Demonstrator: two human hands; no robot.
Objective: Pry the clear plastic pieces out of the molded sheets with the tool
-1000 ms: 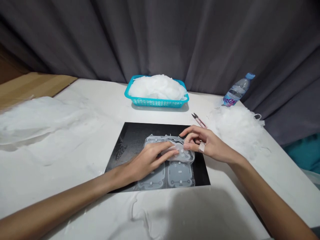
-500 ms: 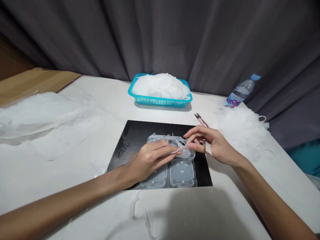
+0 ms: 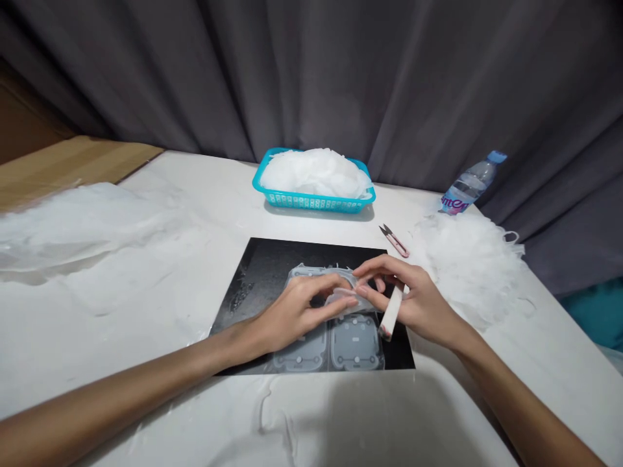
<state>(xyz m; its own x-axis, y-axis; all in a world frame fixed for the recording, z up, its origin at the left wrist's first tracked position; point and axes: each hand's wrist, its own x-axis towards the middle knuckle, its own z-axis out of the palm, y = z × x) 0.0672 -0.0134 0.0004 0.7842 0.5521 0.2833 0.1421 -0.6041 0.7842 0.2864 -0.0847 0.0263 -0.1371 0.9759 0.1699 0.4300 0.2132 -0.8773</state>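
A black mat (image 3: 243, 285) lies on the white table with a translucent sheet of rounded square pieces (image 3: 357, 344) on it. Over the sheet's upper right part, my left hand (image 3: 302, 305) pinches a clear, soft piece (image 3: 346, 299) between thumb and fingers. My right hand (image 3: 406, 292) meets it from the right, its thumb and index fingertip closed on the same piece's edge. A white-handled tool (image 3: 390, 314) with a dark reddish end is tucked in the right hand's other fingers and points down toward the mat.
A blue basket (image 3: 314, 202) heaped with white translucent pieces stands behind the mat. Small pink-handled snips (image 3: 395, 241) lie at its right. Further right are a white pile (image 3: 467, 266) and a water bottle (image 3: 470, 185). Clear plastic film (image 3: 87, 227) spreads on the left.
Both hands have drawn together over the clear piece, and my left thumb and fingers now pinch it. The white-handled tool has swung downward in my right hand. The view has shifted slightly.
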